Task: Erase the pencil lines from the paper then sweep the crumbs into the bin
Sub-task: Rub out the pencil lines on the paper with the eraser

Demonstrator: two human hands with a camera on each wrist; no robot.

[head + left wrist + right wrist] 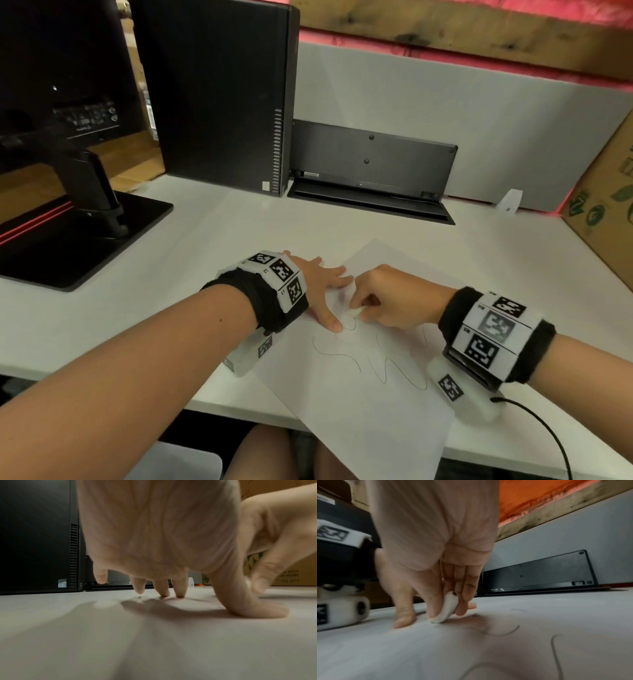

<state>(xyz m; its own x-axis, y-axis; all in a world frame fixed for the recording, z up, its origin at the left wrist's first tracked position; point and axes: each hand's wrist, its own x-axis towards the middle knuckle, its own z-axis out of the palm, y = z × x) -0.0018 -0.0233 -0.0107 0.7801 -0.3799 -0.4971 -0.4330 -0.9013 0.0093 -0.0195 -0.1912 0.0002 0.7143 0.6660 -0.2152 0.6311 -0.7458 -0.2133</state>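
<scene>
Paper (359,387) lies slantwise on the white counter (102,308), its near corner hanging past the counter's front edge. At the grip, the right hand (394,301) pinches a small white eraser (447,609) between thumb and fingers, its lower end pressed on the sheet. Just beside it the left hand (320,287) lies flat, fingers spread and straight, holding the sheet's upper left part down. The remaining pencil lines (387,363) run as loose waves toward the person from the eraser, so the rubbing probably has to work back that way, the right hand being nearer. Little room is left near the front edge, where the unsupported paper could buckle. No bin can be made out.
</scene>
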